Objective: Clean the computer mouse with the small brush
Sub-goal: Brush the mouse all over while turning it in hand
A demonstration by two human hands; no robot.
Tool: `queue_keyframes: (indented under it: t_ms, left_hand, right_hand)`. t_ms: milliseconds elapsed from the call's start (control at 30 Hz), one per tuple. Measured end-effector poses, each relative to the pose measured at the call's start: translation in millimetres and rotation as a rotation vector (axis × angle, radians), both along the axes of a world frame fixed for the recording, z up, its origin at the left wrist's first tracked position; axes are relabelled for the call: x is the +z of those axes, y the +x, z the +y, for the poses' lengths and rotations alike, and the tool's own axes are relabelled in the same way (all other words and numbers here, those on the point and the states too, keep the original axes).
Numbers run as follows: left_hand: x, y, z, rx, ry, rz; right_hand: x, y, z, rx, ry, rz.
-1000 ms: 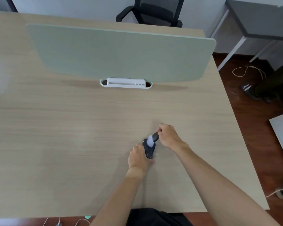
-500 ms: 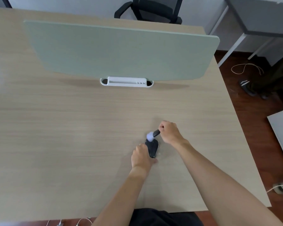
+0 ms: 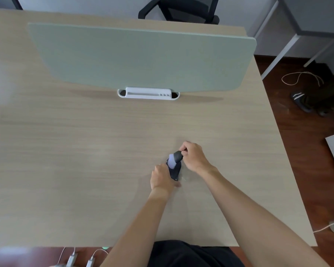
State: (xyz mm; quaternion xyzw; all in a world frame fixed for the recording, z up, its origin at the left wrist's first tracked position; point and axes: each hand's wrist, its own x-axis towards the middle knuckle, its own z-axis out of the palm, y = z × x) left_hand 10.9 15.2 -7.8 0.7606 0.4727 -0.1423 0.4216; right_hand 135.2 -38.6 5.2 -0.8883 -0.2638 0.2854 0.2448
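Note:
A dark computer mouse point(image 3: 176, 171) lies on the wooden desk point(image 3: 85, 160), right of centre and near me. My left hand point(image 3: 161, 178) grips its left side and holds it in place. My right hand point(image 3: 193, 157) is closed on a small brush point(image 3: 174, 158) with a dark grey ferrule and pale bristles. The bristles rest on the far end of the mouse. Most of the brush handle is hidden inside my fist.
A pale green divider panel point(image 3: 143, 56) stands across the desk, with a white tray point(image 3: 148, 92) at its foot. A black office chair point(image 3: 181, 8) sits beyond. The desk's right edge drops to a dark floor with a cable point(image 3: 301, 78) and a shoe point(image 3: 301, 100).
The brush head swept from the middle of the mouse out toward its far end, then came back down onto the far part. My left hand stayed on the mouse.

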Motion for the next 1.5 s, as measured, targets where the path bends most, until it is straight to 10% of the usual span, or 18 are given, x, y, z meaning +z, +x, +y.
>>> queue_keyframes:
  t_ms: [1500]
  left_hand:
    - [-3,-7,-11,-0.062,0.222,0.003]
  right_hand:
    - [-11,5,-40,-0.129,0.156,0.004]
